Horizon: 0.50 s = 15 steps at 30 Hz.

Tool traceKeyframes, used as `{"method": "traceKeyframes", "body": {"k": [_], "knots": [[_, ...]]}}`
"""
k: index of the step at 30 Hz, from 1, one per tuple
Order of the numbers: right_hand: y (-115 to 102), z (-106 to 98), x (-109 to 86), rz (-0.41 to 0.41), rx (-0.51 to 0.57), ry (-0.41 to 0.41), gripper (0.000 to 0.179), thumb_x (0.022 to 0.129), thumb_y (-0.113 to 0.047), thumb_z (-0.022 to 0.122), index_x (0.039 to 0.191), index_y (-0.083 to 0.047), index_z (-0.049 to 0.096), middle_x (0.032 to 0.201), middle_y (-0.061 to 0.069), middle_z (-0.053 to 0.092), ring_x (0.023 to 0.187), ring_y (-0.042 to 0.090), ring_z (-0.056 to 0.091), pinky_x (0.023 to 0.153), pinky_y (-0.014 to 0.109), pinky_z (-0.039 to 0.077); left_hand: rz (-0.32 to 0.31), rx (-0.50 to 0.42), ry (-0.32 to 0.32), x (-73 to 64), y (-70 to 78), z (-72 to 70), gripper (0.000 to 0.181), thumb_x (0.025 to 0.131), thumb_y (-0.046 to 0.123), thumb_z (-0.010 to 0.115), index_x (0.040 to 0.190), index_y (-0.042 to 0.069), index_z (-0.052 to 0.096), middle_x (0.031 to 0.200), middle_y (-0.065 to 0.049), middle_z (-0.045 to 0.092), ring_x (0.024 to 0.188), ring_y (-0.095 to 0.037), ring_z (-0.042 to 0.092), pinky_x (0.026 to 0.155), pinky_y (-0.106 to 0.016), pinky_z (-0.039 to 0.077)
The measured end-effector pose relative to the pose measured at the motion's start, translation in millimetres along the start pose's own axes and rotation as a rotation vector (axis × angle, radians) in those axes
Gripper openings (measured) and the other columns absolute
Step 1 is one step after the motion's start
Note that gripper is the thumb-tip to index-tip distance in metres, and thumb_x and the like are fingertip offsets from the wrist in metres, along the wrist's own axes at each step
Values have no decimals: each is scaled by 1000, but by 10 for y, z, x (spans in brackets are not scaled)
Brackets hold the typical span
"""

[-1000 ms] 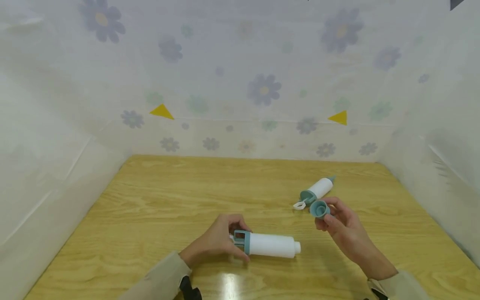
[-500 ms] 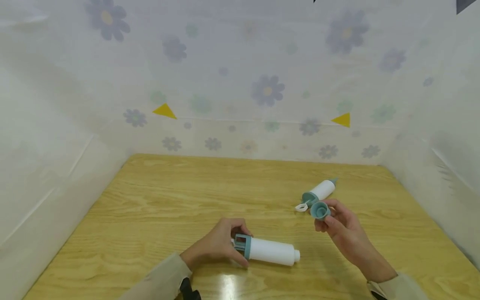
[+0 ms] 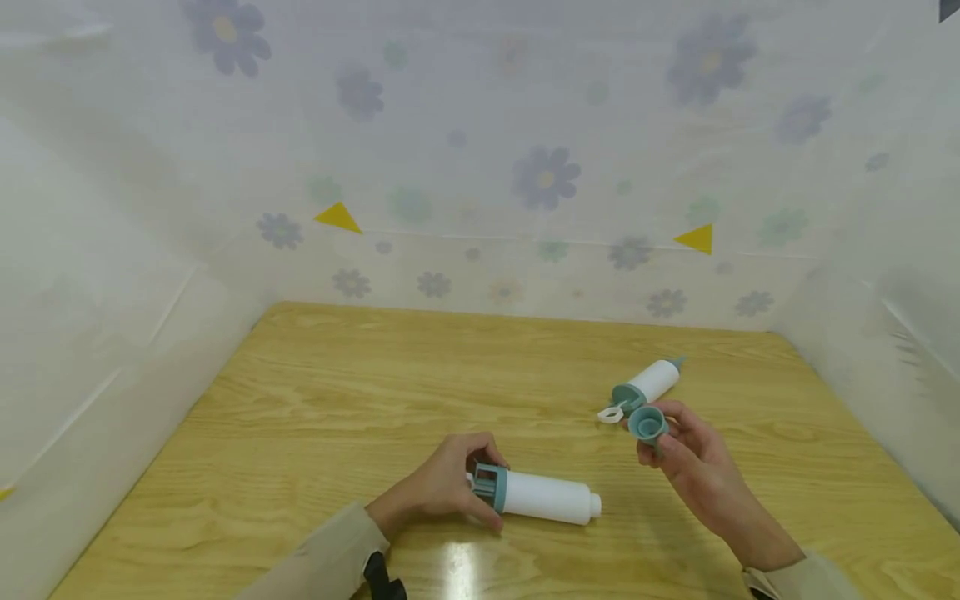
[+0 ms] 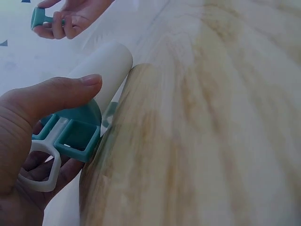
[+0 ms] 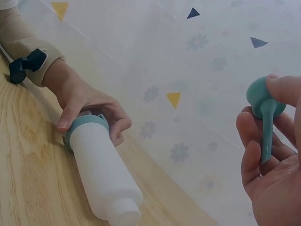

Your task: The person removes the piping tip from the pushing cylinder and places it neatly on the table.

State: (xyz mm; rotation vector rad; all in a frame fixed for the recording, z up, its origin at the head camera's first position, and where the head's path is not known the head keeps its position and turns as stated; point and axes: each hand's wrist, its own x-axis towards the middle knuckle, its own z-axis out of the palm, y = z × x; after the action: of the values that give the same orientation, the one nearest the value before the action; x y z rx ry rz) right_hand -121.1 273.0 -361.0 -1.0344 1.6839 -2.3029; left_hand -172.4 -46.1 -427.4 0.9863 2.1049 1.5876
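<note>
My left hand (image 3: 450, 483) grips a large white-and-teal syringe (image 3: 547, 498) by its teal collar, thumb on one side and fingers on the other. The syringe lies sideways close over the table, its bare white tip (image 5: 124, 213) pointing right. In the left wrist view, its white plunger ring (image 4: 55, 174) sits within the palm. My right hand (image 3: 708, 479) pinches a teal nozzle (image 5: 267, 99) between thumb and fingers. The nozzle's wide cup mouth faces left, apart from the syringe, and its thin spout (image 5: 267, 136) runs back toward the palm.
Beyond the right hand lies a second syringe (image 3: 656, 381) with a pointed teal nozzle fitted. The wooden table (image 3: 360, 383) is bounded by a flowered white sheet (image 3: 465, 167) at the back and pale sheets at both sides.
The large syringe's tip has swung slightly toward the table's near edge. Both hands keep their hold, and the head view has shifted a little.
</note>
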Motion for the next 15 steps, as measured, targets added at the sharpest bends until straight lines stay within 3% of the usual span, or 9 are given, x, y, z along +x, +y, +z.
{"method": "traceKeyframes", "body": {"k": [9,15], "knots": [[7,-10,-44,20,16,12,35,103,3,29,129,-6,50,123,3,64,91,11,58,78,23,44,7,49,-29,8,-9,-6,51,63,11,90,105,12,60,105,0,65,90,-6,60,80,-25,50],[8,-17,-65,39,-2,9,37,103,3,28,131,-7,48,124,1,64,91,10,57,77,23,44,25,71,-72,13,-19,-30,55,67,12,88,112,6,57,108,-1,62,94,-5,58,82,-25,50]]}}
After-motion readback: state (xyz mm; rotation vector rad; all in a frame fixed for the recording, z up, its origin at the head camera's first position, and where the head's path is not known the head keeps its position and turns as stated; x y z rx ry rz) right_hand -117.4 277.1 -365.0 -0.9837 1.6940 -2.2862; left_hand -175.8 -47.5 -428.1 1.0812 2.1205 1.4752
